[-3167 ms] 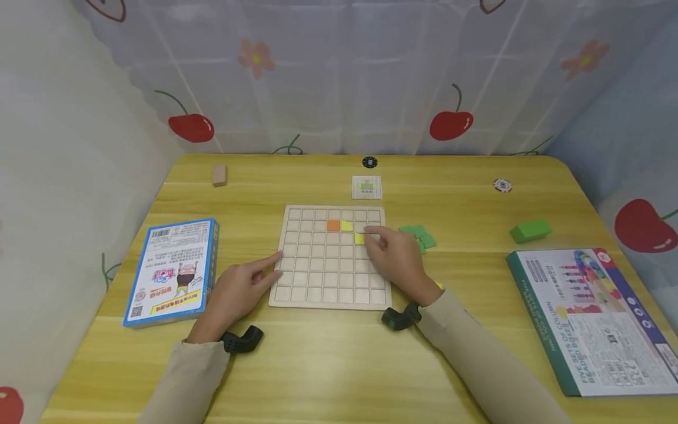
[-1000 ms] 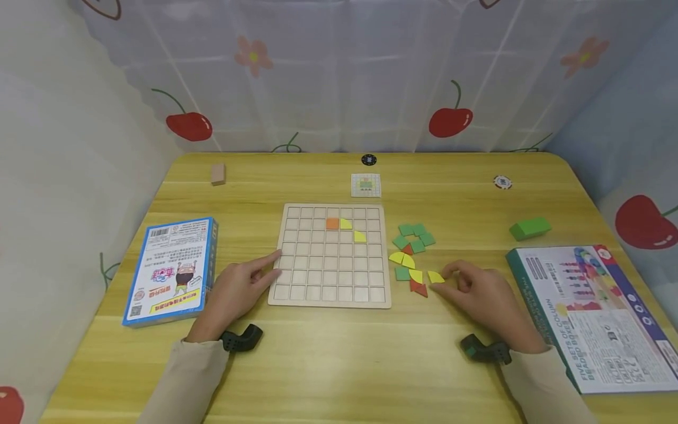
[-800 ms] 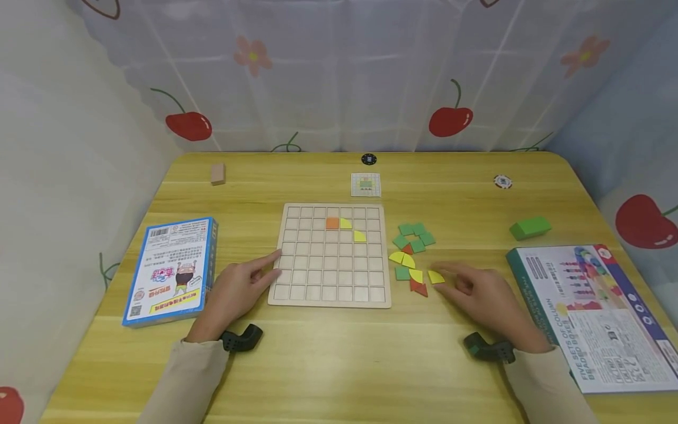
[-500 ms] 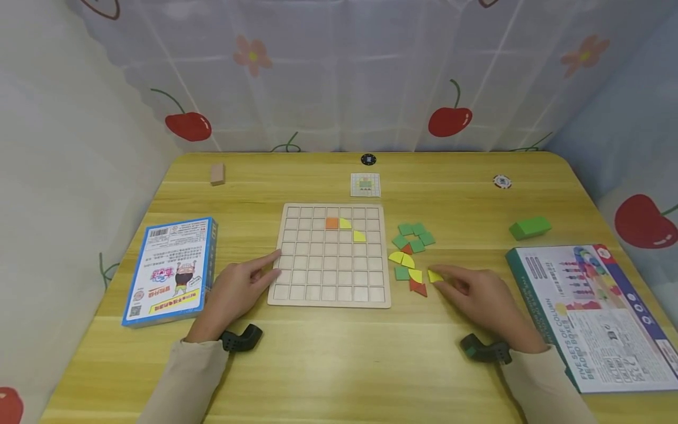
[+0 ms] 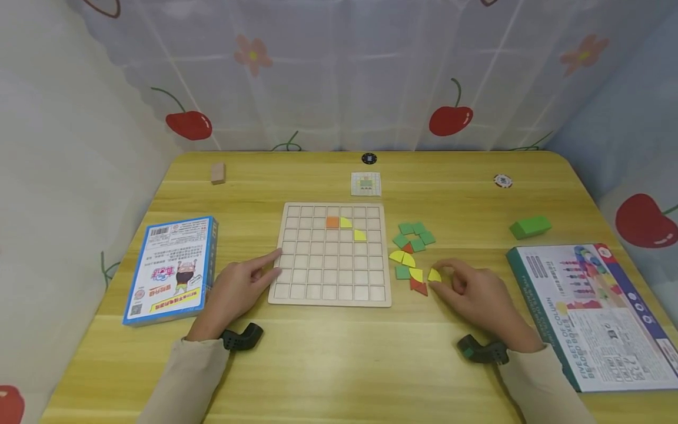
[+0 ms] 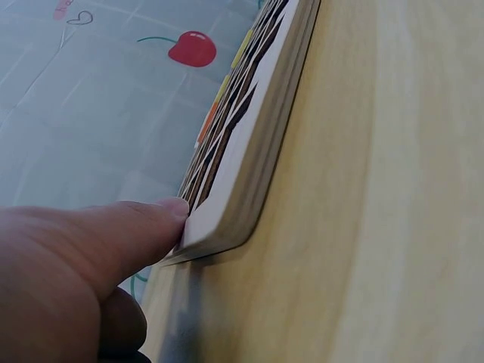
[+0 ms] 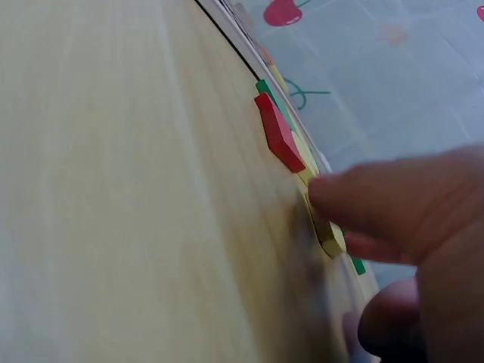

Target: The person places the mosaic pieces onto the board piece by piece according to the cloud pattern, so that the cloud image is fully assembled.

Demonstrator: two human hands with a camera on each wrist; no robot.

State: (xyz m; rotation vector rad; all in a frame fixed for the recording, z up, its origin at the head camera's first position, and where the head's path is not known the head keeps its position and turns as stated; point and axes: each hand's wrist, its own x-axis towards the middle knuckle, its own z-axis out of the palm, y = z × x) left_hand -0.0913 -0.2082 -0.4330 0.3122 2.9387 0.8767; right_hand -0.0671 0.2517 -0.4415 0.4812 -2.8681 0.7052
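A wooden grid board (image 5: 331,285) lies mid-table with an orange tile (image 5: 332,222) and two yellow tiles (image 5: 359,235) in its upper cells. Right of it lie loose green tiles (image 5: 415,237), yellow half-rounds (image 5: 402,258) and red pieces (image 5: 418,288). My right hand (image 5: 442,277) pinches a yellow quarter-round piece (image 5: 434,274) at the edge of that pile. The right wrist view shows a fingertip (image 7: 355,200) on that yellow piece (image 7: 327,231), beside a red piece (image 7: 278,136). My left hand (image 5: 267,265) rests with straight fingers against the board's left edge (image 6: 242,174).
A blue card box (image 5: 169,271) lies at the left and a large printed box (image 5: 588,318) at the right. Farther back are a green block (image 5: 531,228), a small wooden block (image 5: 218,173), a pattern card (image 5: 366,184), a poker chip (image 5: 502,181) and a black disc (image 5: 369,159).
My right hand left the board after setting a yellow tile there, moved right to the loose pieces, and its fingers closed on the yellow quarter-round piece. The left hand has stayed put.
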